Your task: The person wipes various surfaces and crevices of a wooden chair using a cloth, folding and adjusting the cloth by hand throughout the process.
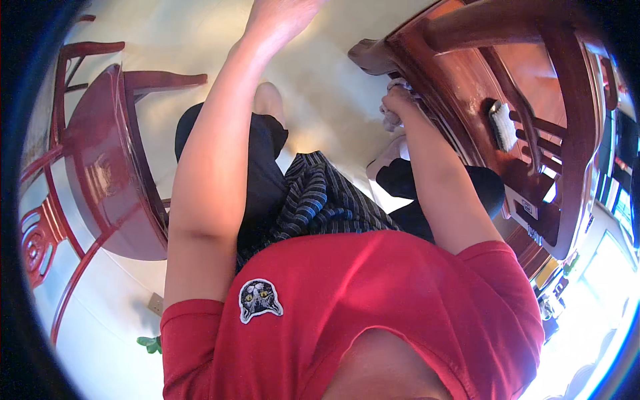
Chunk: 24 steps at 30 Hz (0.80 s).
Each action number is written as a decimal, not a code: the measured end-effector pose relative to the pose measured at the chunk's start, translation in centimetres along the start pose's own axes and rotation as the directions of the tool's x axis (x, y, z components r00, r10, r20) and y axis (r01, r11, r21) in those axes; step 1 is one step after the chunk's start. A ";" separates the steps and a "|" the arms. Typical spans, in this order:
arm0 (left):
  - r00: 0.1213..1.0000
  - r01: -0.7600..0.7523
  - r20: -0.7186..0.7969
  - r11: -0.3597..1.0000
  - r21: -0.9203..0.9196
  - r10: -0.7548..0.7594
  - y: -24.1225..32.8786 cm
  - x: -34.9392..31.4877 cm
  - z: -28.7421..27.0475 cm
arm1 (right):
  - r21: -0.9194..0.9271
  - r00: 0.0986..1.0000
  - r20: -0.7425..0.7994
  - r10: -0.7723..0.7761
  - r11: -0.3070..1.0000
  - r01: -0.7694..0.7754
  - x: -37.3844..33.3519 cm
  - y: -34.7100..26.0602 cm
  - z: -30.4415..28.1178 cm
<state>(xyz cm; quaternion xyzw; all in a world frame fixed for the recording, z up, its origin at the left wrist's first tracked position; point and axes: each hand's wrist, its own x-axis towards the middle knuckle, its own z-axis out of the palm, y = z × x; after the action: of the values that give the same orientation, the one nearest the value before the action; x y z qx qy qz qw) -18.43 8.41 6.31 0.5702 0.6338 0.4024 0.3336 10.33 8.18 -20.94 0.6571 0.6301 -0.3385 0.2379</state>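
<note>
My right hand (pixel 401 101) is closed round a pale, crumpled cloth (pixel 391 121). It is low down beside the front of a reddish-brown wooden bench or chair (pixel 460 87), close to a curved leg (pixel 370 57). Whether the cloth presses on the wood cannot be made out. My left hand (pixel 285 15) reaches far forward over the floor, and the top edge of the picture cuts off its fingers. On the seat to my right lies a brush (pixel 502 125) with white bristles and a dark back.
A dark red wooden chair (pixel 110 167) with a glossy seat stands at my left. Pale floor (pixel 327 80) lies ahead between the furniture. My bent knees and a dark striped cloth garment (pixel 320 193) fill the middle. A green leaf (pixel 150 344) shows at lower left.
</note>
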 end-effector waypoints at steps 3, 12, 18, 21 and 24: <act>0.995 -0.071 -0.059 0.994 0.078 0.076 -1.2 0.4 -0.1 | -0.012 1.000 0.012 -0.022 1.000 0.022 -1.7 -0.5 -0.1; 0.994 -0.100 -0.040 0.995 0.018 0.100 -0.6 0.0 -1.2 | 0.458 0.990 0.068 0.127 0.877 -0.144 -2.8 2.3 8.1; 0.989 -0.140 -0.039 0.983 0.120 0.146 -1.4 0.5 -0.8 | 0.990 0.993 0.090 0.070 -0.117 -0.082 -2.8 1.2 7.7; 0.999 -0.011 -0.036 0.991 0.130 0.016 -1.7 -0.2 -1.8 | 0.880 0.979 0.061 -0.196 -0.452 -0.145 -5.7 -3.7 3.3; 0.999 -0.036 -0.014 0.994 0.102 0.037 -1.4 0.2 -1.3 | 0.886 0.957 0.119 -0.265 -0.406 -0.223 -4.1 -2.4 3.4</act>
<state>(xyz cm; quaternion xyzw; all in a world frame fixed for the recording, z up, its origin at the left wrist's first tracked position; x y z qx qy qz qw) -20.22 8.45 5.66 0.5948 0.6456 0.3799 0.2917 7.59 3.12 -19.84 0.4827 0.0257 -0.8062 -0.3411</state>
